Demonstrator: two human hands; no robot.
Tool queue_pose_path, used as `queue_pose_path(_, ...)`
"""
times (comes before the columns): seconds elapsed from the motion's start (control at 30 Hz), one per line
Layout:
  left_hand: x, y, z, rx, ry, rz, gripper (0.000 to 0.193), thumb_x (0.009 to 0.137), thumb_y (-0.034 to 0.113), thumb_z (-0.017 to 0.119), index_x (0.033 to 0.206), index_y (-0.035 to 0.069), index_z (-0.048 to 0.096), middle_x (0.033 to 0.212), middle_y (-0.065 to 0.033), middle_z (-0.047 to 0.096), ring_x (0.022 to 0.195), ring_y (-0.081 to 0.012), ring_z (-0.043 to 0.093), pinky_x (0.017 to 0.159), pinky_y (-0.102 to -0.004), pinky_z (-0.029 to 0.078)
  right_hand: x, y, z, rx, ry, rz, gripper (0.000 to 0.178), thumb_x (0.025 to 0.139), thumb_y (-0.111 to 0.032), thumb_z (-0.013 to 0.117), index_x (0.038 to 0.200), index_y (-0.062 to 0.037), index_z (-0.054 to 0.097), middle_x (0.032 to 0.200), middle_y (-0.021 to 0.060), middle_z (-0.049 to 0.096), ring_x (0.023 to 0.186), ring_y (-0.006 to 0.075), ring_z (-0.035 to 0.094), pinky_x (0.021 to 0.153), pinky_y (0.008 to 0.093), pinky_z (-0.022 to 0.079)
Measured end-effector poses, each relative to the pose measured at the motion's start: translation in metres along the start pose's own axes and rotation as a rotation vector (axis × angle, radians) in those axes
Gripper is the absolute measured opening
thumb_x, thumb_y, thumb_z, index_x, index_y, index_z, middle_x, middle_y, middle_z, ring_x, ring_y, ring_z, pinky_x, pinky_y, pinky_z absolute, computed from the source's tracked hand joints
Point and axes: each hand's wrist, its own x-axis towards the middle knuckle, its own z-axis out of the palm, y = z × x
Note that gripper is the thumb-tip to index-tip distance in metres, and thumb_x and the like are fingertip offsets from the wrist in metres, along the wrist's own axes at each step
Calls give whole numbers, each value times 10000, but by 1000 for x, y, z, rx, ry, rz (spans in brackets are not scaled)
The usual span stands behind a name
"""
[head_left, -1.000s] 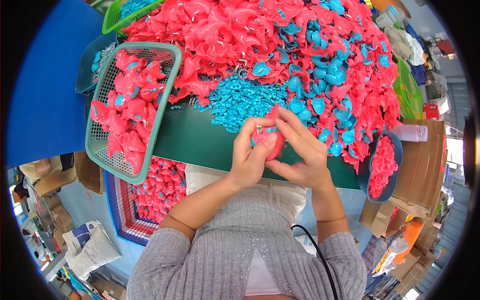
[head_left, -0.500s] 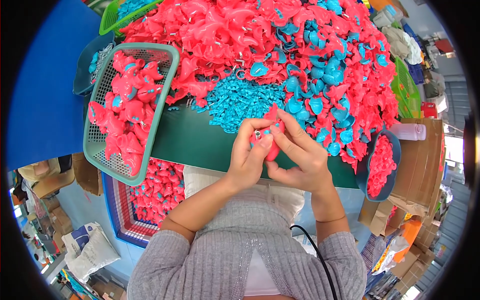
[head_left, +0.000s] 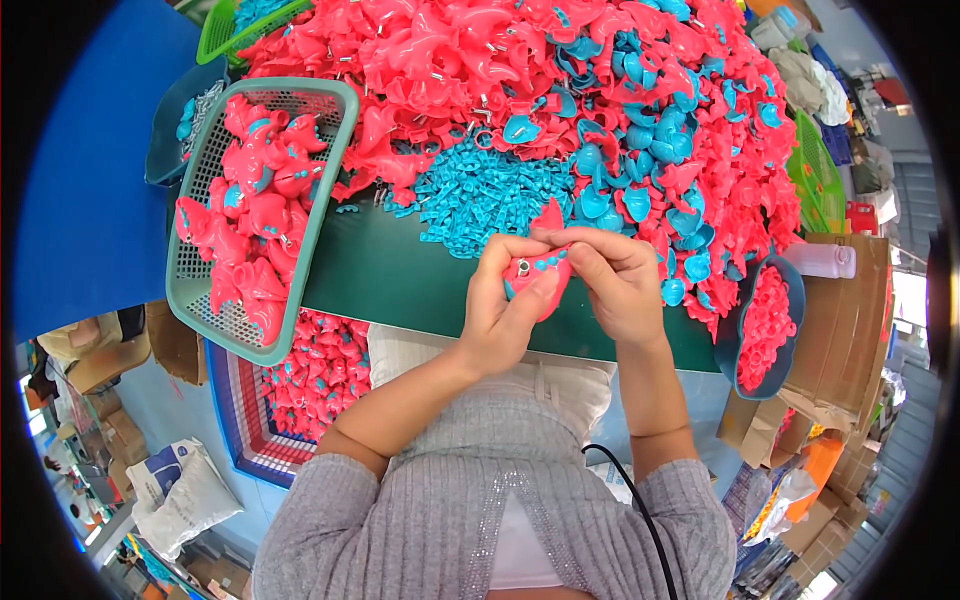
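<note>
A coral-red plastic toy part (head_left: 552, 294) with small blue pieces and a round metal end on it is held up over the table's near edge. My left hand (head_left: 497, 312) is closed around its left side, with the thumb on its near face. The thumb and fingers of my right hand (head_left: 625, 285) pinch its upper right edge. A pointed red tip sticks up beyond the fingers. Just past my hands lies a heap of small blue plastic pieces (head_left: 478, 200). My fingers hide part of the toy part.
A big pile of red shells (head_left: 430, 60) with blue cup-shaped pieces (head_left: 665, 135) covers the far table. Left stands a grey-green basket (head_left: 345, 130) of red parts; a blue-rimmed crate (head_left: 225, 430) sits below. At right are a dark bowl (head_left: 728, 350) of red pieces and a cardboard box (head_left: 840, 330).
The toy part has turned in my left hand, and its blue pieces and metal end show more. My right hand has shifted from its lower right side to its upper right edge.
</note>
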Motion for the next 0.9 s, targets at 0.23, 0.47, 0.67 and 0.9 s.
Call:
queue_pose_path(0.23, -1, -4, -3, -41, 50, -12, 251, 931, 193, 552, 1086, 3, 497, 963, -72, 571, 867, -99, 519, 768, -261, 436, 1, 15, 4, 0, 77, -14, 185, 914, -46, 575, 1032, 75, 650, 1016, 183, 680, 930, 196, 650, 857, 299, 505)
queue_pose_path(0.47, 8, 4, 3, 227, 56, 142, 255, 932, 191, 562, 1098, 12, 490, 1000, -104, 588, 829, -118, 559, 752, -264, 453, 2, 25, 17, -67, 263, -64, 186, 920, -54, 576, 1046, 64, 646, 977, 149, 685, 896, 178, 649, 811, 283, 515)
queue_pose_path(0.67, 10, 6, -1, -110, 91, -10, 270, 954, 214, 533, 1101, 4, 445, 1083, -123, 585, 865, -145, 599, 702, -283, 514, -3, 23, 21, -110, 142, -66, 477, 776, -43, 746, 1208, 43, 562, 1046, 106, 662, 860, 125, 632, 758, 265, 541)
queue_pose_path(0.9, 9, 5, -9, -191, -2, -188, 284, 975, 230, 491, 1138, 11, 412, 1135, -136, 556, 935, -156, 587, 750, -293, 516, -2, 32, -4, -400, -117, -144, 879, 590, -49, 877, 1337, 63, 428, 1236, 171, 564, 1098, 227, 592, 956, 354, 487)
